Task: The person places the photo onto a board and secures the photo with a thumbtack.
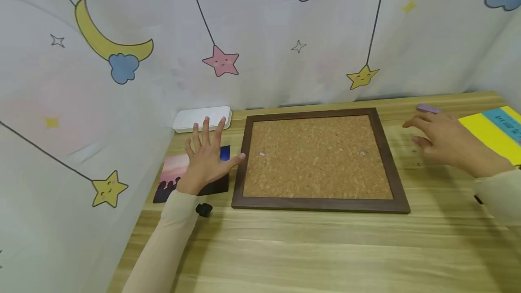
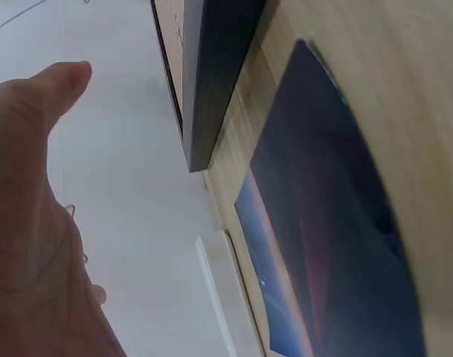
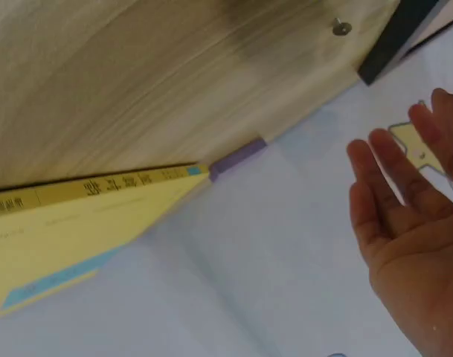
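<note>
My left hand (image 1: 205, 162) hovers with fingers spread over two printed pictures at the left of the table. One picture (image 1: 175, 166) has a pink sky with dark silhouettes; the other picture (image 2: 323, 201) is dark with a blue band, and the hand partly covers both in the head view. Beside the thumb lies a cork board (image 1: 317, 157) in a dark brown frame, with two small shiny spots on the cork. My right hand (image 1: 443, 141) is held in the air right of the board, fingers loosely bent, holding nothing. Below it a metal thumbtack (image 3: 341, 28) sits on the table.
A white case (image 1: 201, 119) lies at the back left. At the back right are a small purple block (image 1: 429, 108) and a thick yellow book (image 1: 494, 130) with a blue band. A cartoon-printed curtain (image 1: 268, 26) closes off the back and left side.
</note>
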Demonstrator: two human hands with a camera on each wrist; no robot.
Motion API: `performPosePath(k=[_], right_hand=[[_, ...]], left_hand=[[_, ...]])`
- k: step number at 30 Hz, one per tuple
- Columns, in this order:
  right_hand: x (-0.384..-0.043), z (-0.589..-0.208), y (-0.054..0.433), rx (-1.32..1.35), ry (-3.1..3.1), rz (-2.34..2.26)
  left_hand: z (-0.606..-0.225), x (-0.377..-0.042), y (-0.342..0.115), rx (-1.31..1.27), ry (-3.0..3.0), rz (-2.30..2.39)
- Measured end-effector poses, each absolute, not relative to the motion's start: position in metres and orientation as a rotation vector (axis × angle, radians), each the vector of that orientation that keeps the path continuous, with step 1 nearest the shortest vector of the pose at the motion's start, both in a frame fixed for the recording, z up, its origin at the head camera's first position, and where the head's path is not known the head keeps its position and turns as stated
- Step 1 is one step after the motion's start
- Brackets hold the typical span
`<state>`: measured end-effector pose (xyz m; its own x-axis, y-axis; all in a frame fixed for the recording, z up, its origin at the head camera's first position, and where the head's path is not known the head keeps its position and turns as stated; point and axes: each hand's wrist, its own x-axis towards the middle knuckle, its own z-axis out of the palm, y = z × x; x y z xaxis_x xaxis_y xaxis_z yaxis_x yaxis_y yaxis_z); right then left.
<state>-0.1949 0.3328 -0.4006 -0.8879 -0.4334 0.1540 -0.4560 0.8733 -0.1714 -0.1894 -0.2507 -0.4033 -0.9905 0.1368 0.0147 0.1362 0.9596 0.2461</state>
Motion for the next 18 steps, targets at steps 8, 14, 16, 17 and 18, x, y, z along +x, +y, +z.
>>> performPosePath(k=[8,14,16,17,18], right_hand=[[-0.198,-0.413,0.342,0.643,-3.01,0.475],[-0.197,-0.422,0.345,0.577,-3.014,0.515],[-0.197,-0.424,0.346,0.559,-3.029,0.529],[-0.197,-0.425,0.346,0.553,-3.035,0.536],[-0.197,-0.426,0.346,0.549,-3.038,0.541]], left_hand=[[-0.408,-0.182,-0.271,0.115,3.071,0.501],[-0.411,-0.172,-0.279,0.091,3.068,0.524],[-0.412,-0.17,-0.281,0.089,3.077,0.521],[-0.413,-0.169,-0.281,0.085,3.08,0.525],[-0.413,-0.168,-0.281,0.081,3.079,0.536]])
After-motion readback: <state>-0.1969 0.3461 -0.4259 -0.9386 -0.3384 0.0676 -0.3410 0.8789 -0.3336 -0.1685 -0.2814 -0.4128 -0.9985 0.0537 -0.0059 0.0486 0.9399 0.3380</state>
